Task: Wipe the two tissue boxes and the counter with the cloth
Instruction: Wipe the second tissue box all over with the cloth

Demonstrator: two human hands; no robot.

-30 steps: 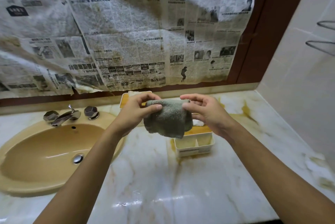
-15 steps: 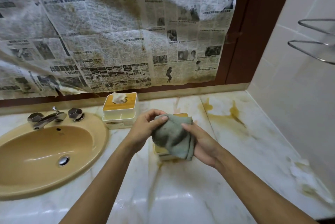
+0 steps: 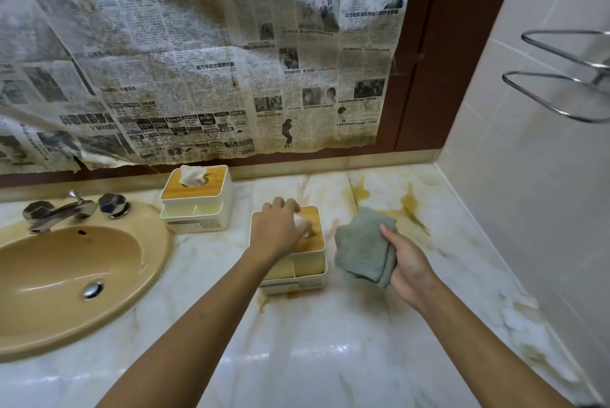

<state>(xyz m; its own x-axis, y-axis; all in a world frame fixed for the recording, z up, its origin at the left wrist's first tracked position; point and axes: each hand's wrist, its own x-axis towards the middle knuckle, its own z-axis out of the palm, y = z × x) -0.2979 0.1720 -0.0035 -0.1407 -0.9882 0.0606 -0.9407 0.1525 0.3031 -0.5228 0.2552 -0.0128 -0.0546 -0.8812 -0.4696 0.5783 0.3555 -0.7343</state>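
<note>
- Marble-patterned counter (image 3: 297,358) runs bare and glossy on the near side of the near tissue box (image 3: 310,254), giving both forearms room to reach in.
- Right of that box, the right hand (image 3: 407,262) clenches a folded grey-green cloth (image 3: 363,242) between thumb and fingers. It hangs just beside the box wall without touching the counter, probably poised for a first stroke.
- On top of the box, the left hand (image 3: 279,229) curls its fingers over the wooden lid, thumb by the tissue slot, likely steadying it for wiping.
- Beyond and left of the box, the far tissue box (image 3: 198,199) stands untouched, a tissue poking up.
- Further left lie the tan sink (image 3: 66,275) and the faucet (image 3: 59,209).
- Beyond and right of the box, yellow stains (image 3: 409,206) mark the stone; they look like the hardest work.
- Behind everything hangs stained newspaper (image 3: 198,61); a wire rack (image 3: 561,94) juts from the tiled wall far right, clear of the hands.
</note>
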